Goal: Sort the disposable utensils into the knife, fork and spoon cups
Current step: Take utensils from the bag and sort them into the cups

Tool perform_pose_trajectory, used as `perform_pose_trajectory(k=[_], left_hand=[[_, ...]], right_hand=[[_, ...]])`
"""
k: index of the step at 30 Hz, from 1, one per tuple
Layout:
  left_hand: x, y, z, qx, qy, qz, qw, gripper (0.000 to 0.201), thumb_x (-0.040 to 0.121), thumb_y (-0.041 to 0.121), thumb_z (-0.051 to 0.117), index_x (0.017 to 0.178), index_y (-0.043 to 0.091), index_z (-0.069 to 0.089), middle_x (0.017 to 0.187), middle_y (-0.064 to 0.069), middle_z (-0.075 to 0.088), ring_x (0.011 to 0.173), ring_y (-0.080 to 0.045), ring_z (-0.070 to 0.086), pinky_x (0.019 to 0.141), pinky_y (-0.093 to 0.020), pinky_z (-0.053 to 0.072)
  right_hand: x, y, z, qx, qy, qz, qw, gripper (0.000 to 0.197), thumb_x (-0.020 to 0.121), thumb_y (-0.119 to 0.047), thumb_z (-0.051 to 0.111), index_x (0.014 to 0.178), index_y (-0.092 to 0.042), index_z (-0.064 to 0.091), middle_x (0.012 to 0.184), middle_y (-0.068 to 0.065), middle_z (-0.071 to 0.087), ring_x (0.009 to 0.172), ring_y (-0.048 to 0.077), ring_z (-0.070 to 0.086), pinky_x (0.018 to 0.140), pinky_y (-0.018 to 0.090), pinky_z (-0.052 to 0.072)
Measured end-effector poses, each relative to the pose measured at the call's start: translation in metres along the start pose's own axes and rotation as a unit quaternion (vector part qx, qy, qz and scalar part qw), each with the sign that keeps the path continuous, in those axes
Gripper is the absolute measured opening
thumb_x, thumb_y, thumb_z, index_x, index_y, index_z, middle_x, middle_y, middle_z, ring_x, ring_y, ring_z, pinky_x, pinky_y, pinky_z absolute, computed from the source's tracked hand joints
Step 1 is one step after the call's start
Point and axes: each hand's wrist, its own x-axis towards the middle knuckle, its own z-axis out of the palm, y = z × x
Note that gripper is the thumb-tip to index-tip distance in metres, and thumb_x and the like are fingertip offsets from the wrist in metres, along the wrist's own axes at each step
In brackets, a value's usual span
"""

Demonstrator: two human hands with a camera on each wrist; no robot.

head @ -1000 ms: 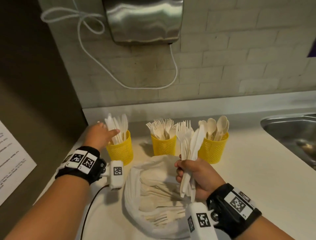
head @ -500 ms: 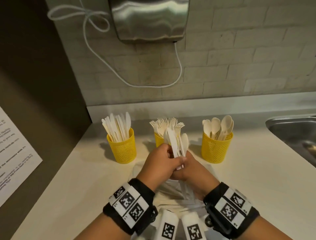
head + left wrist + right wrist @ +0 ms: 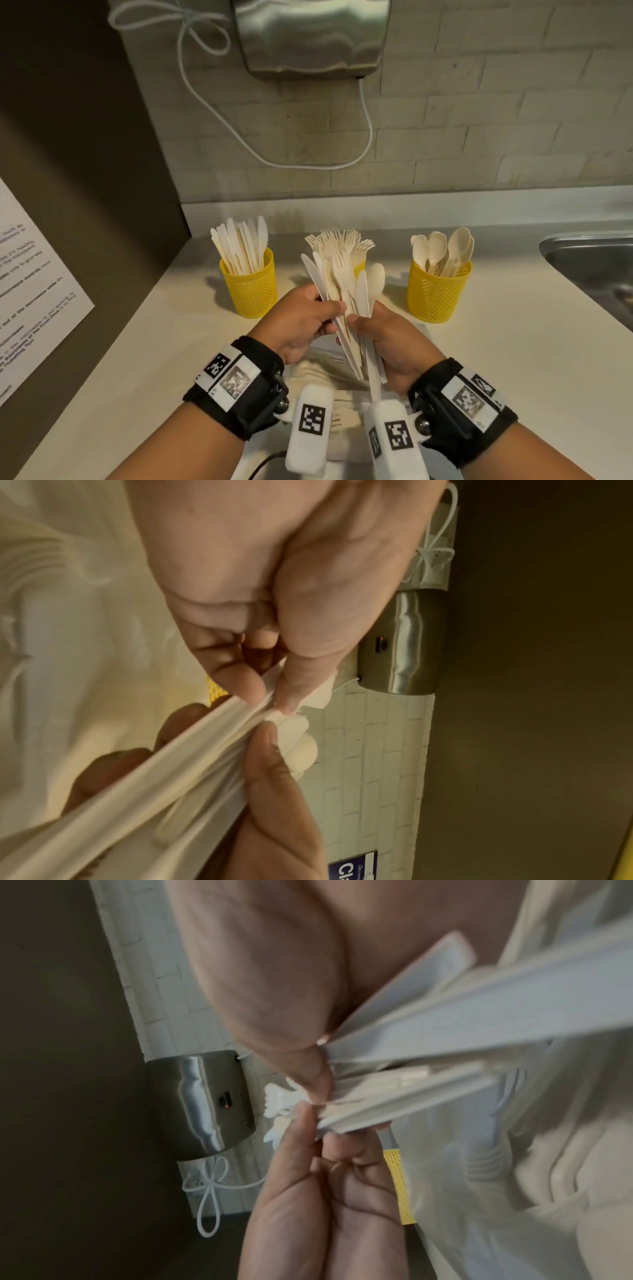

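Observation:
Three yellow mesh cups stand in a row: knife cup (image 3: 248, 284) on the left, fork cup (image 3: 359, 265) half hidden in the middle, spoon cup (image 3: 438, 291) on the right. In front of the fork cup, my right hand (image 3: 370, 325) grips a fanned bundle of mixed pale utensils (image 3: 346, 287) by the handles. My left hand (image 3: 329, 308) pinches handles on the bundle's left side, where a knife (image 3: 310, 270) fans out. In the left wrist view, the thumb and forefinger of this hand (image 3: 274, 693) squeeze a handle. The right wrist view shows the handles (image 3: 445, 1042) fanning out under my thumb.
A clear plastic bag (image 3: 318, 373) with more utensils lies on the pale counter (image 3: 513, 359) under my hands. A steel sink (image 3: 589, 260) is at the right edge. A hand dryer (image 3: 308, 34) and its cord hang on the tiled wall. A dark wall with a paper notice (image 3: 27, 291) borders the left.
My left hand came back from the knife cup to the bundle and now pinches into it. The bundle has fanned out a little wider in the last half second.

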Motion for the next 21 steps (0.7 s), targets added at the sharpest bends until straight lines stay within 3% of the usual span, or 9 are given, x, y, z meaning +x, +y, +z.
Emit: perform_pose_trajectory(k=[2,5,7,10,12,14,16,19,21], left_hand=[[0.0,-0.001,-0.002,-0.016,-0.003,0.003,1.0,0.015,0.088,0.006,0.059,0.1,0.013,0.065,0.094,-0.006,0.069,0.074,-0.012,0.057,0.055,-0.017,0.047],[0.002,-0.001,-0.005,-0.015,0.004,0.009,1.0,0.015,0.089,0.008,0.059,0.101,0.014,0.065,0.094,-0.004,0.069,0.075,-0.012,0.058,0.055,-0.016,0.048],[0.003,0.0,-0.008,-0.013,0.018,0.015,1.0,0.012,0.089,0.009,0.059,0.098,0.015,0.065,0.09,-0.003,0.069,0.073,-0.012,0.059,0.054,-0.016,0.048],[0.001,0.003,-0.011,0.025,0.057,0.038,0.997,0.006,0.089,0.012,0.06,0.089,0.016,0.064,0.078,-0.001,0.066,0.064,-0.009,0.06,0.055,-0.018,0.048],[-0.001,0.01,-0.018,0.067,0.077,0.055,0.993,0.005,0.087,0.013,0.061,0.084,0.017,0.064,0.075,-0.001,0.064,0.062,-0.009,0.06,0.064,-0.024,0.052],[-0.002,0.026,-0.033,0.083,0.099,0.08,0.988,0.008,0.086,0.012,0.061,0.082,0.019,0.064,0.076,-0.001,0.063,0.064,-0.011,0.059,0.073,-0.031,0.053],[-0.001,0.05,-0.057,0.074,0.148,0.126,0.978,0.012,0.087,0.011,0.06,0.08,0.02,0.063,0.076,-0.001,0.062,0.068,-0.013,0.058,0.074,-0.033,0.05],[0.002,0.088,-0.096,0.122,0.249,0.205,0.939,0.005,0.087,0.018,0.06,0.084,0.02,0.064,0.079,-0.002,0.064,0.075,-0.017,0.063,0.077,-0.035,0.052],[0.013,0.098,-0.115,0.182,0.303,0.222,0.909,0.007,0.087,0.02,0.059,0.092,0.018,0.063,0.08,-0.002,0.065,0.078,-0.019,0.064,0.077,-0.035,0.052]], right_hand=[[0.001,0.001,0.0,0.0,0.013,-0.004,1.0,0.031,0.094,0.0,0.042,0.112,-0.018,0.06,0.093,0.005,0.073,0.08,0.013,0.07,0.069,0.026,0.054],[0.003,0.001,0.003,-0.008,0.032,-0.006,0.999,0.031,0.094,-0.001,0.044,0.11,-0.02,0.061,0.092,0.003,0.074,0.08,0.012,0.07,0.068,0.024,0.054],[0.003,0.001,0.006,-0.015,0.044,-0.004,0.999,0.032,0.094,-0.001,0.044,0.116,-0.019,0.059,0.096,0.008,0.073,0.08,0.016,0.069,0.066,0.027,0.055],[0.006,0.001,0.011,-0.023,0.071,-0.018,0.997,0.033,0.094,-0.001,0.044,0.121,-0.017,0.057,0.107,0.015,0.071,0.09,0.025,0.068,0.076,0.034,0.056],[0.009,0.003,0.01,-0.009,0.105,-0.026,0.994,0.03,0.093,0.0,0.045,0.12,-0.01,0.054,0.097,0.016,0.071,0.085,0.026,0.068,0.075,0.035,0.057],[0.01,0.004,0.006,0.037,0.141,-0.023,0.989,0.024,0.093,0.0,0.046,0.116,-0.003,0.05,0.082,0.015,0.063,0.073,0.023,0.064,0.066,0.033,0.057],[0.009,0.003,0.002,0.068,0.167,-0.024,0.983,0.017,0.093,0.0,0.046,0.109,-0.004,0.05,0.078,0.012,0.058,0.069,0.02,0.06,0.063,0.03,0.056],[0.006,-0.003,-0.003,0.083,0.187,-0.034,0.978,0.011,0.093,0.0,0.047,0.098,-0.008,0.053,0.072,0.009,0.06,0.068,0.019,0.06,0.062,0.03,0.055],[0.004,-0.005,-0.004,0.08,0.192,-0.04,0.977,0.01,0.092,-0.002,0.048,0.096,-0.008,0.055,0.068,0.006,0.063,0.066,0.018,0.062,0.062,0.03,0.056]])
